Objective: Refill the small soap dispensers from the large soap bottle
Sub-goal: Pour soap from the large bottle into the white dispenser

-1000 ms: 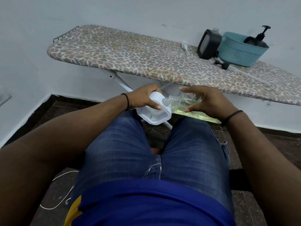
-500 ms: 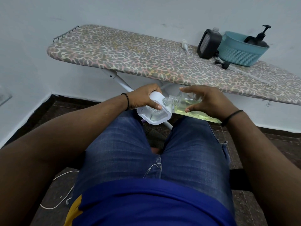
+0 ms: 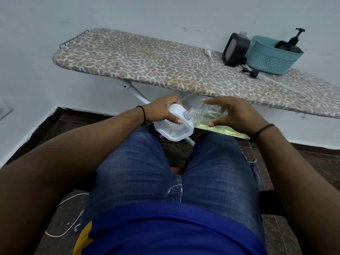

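Above my knees, my left hand (image 3: 162, 110) grips a small white soap dispenser (image 3: 173, 130) with a clear body. My right hand (image 3: 234, 115) holds the large clear soap bottle (image 3: 211, 120) of yellow-green liquid, tipped on its side. The bottle's open threaded neck (image 3: 190, 114) meets the top of the white dispenser. On the ironing board stands a black dispenser (image 3: 235, 49) without its pump. A black pump head (image 3: 251, 72) lies beside it, and a white pump (image 3: 208, 50) lies further left. Another black pump dispenser (image 3: 292, 44) sits in the teal basket.
The leopard-print ironing board (image 3: 156, 65) spans the view in front of me, with a teal basket (image 3: 270, 58) at its right end. Its white legs (image 3: 136, 93) run down behind my hands. A white cable (image 3: 68, 218) lies on the dark tiled floor at my left.
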